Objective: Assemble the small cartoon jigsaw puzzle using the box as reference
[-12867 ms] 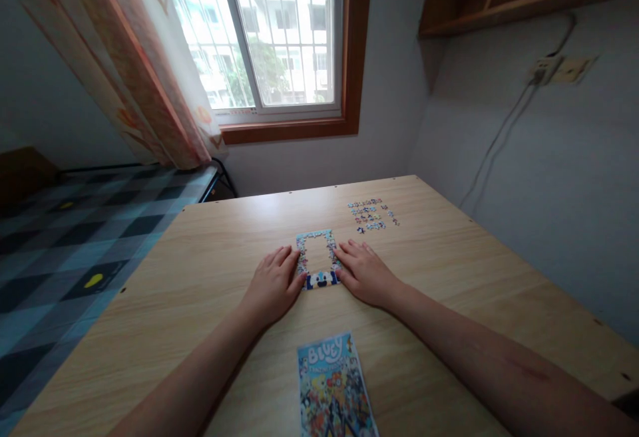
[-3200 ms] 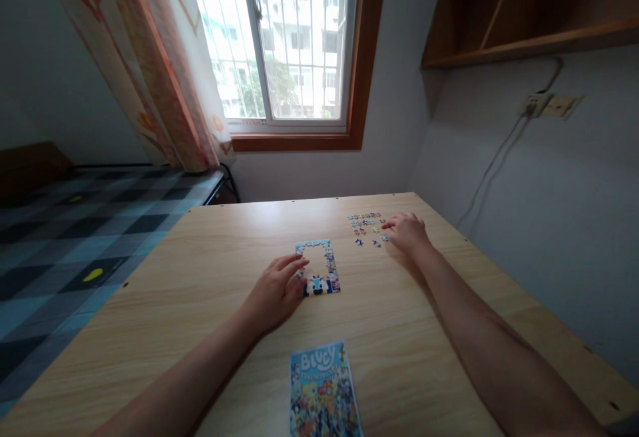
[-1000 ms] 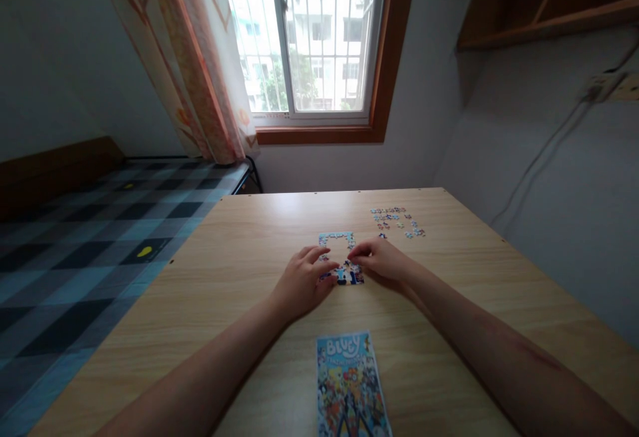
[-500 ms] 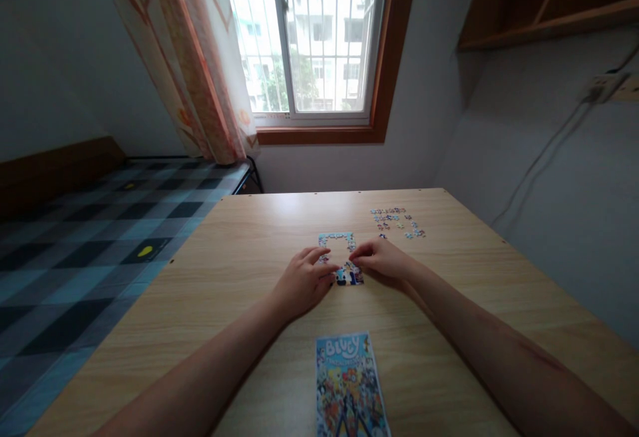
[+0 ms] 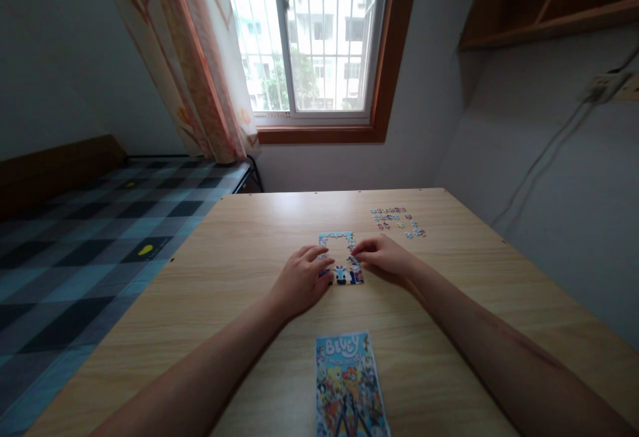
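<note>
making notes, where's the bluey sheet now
In the head view, the Bluey sheet lies at the bottom, just right of centre, on the table, nearer the person than the partly built puzzle.

I see a bare left hand [image 5: 302,281] and right hand [image 5: 385,256], bare forearms [image 5: 214,364], a faint streak [image 5: 539,352] along the right one.

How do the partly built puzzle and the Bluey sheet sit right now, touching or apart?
Apart. The head view shows a strip of wooden tabletop between the near edge of the puzzle and the top edge of the Bluey sheet.
</note>
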### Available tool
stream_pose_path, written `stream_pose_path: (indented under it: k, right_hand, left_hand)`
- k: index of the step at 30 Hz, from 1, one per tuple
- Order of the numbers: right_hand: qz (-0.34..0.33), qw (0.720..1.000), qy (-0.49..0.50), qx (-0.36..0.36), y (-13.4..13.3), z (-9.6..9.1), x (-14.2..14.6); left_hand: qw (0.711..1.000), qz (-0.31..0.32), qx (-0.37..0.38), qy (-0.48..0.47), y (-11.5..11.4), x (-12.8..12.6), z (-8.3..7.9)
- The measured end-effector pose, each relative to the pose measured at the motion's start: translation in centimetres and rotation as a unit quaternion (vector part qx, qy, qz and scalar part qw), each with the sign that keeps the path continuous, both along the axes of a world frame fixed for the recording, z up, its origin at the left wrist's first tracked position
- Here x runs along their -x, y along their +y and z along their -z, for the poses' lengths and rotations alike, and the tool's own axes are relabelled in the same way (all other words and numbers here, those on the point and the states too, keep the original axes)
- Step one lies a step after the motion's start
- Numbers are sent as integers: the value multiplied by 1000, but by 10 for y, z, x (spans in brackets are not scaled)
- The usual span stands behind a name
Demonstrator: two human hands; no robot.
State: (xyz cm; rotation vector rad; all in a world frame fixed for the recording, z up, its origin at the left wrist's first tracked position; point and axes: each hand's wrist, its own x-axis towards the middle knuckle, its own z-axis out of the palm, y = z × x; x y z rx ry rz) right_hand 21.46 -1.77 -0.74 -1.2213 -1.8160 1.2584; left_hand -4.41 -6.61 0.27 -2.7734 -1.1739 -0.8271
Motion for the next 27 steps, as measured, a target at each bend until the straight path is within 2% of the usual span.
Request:
stream_pose_path:
  k: [11, 20, 27]
  right_hand:
    - [32, 998, 46, -23, 3, 10, -2]
    - [40, 990, -26, -133, -3, 6, 2]
    - [42, 988, -19, -149, -5, 7, 2]
  left_hand:
    - [998, -20, 25, -48, 4, 3, 3]
    - [987, -70, 80, -119, 10, 7, 5]
    - [984, -85, 78, -139, 11, 8, 4]
